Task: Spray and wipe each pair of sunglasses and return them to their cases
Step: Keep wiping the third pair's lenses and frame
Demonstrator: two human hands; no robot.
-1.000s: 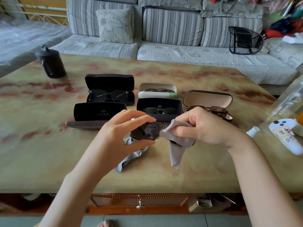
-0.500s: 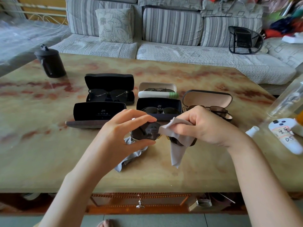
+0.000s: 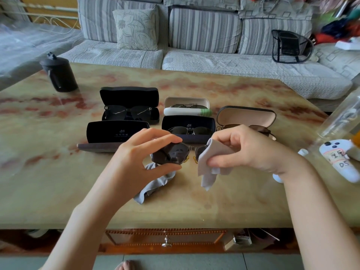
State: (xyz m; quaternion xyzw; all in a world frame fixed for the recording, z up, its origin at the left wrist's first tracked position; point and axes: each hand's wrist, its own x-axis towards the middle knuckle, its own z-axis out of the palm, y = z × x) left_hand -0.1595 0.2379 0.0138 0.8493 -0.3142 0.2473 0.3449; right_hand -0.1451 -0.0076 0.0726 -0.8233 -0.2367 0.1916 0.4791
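1. One empty black case (image 3: 116, 132) is sitting open on the table (image 3: 39, 172), left of the other cases.
2. Your left hand (image 3: 136, 158) is pinching the sunglasses (image 3: 173, 153) by one dark lens, just above the table in front of the cases.
3. Your right hand (image 3: 249, 149), just beside it, is pinching a grey cloth (image 3: 214, 158) over the other lens.
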